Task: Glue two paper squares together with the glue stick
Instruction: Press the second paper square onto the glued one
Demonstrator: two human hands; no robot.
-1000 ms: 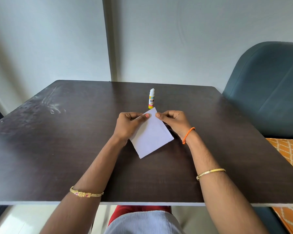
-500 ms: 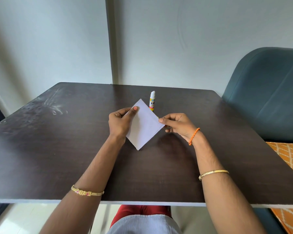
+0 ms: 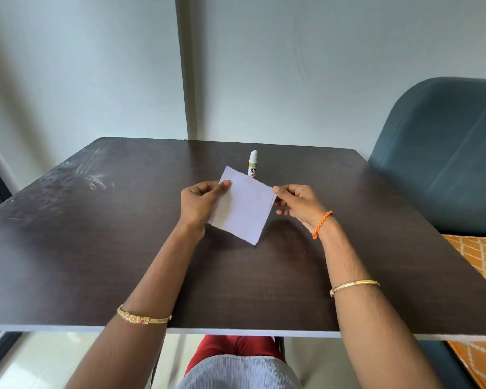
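A white paper square [image 3: 244, 207] is held tilted above the dark table [image 3: 96, 248], its lower corner close to the tabletop. My left hand [image 3: 199, 203] grips its left edge, thumb on the front near the top corner. My right hand [image 3: 298, 204] pinches the right corner between thumb and fingers. At that corner a thin second edge shows, so two sheets seem to lie together; I cannot tell for sure. A capped glue stick [image 3: 253, 163], white with a yellow label, stands upright just behind the paper.
A dark teal chair [image 3: 443, 155] stands at the table's right side, with orange patterned fabric [image 3: 477, 259] below it. A pale wall rises directly behind the far table edge. Pale scuff marks [image 3: 91, 175] sit on the far left of the tabletop.
The paper has been lifted off the table and turned. My right hand moved from the top corner to the right corner. My left thumb now lies on the paper's front.
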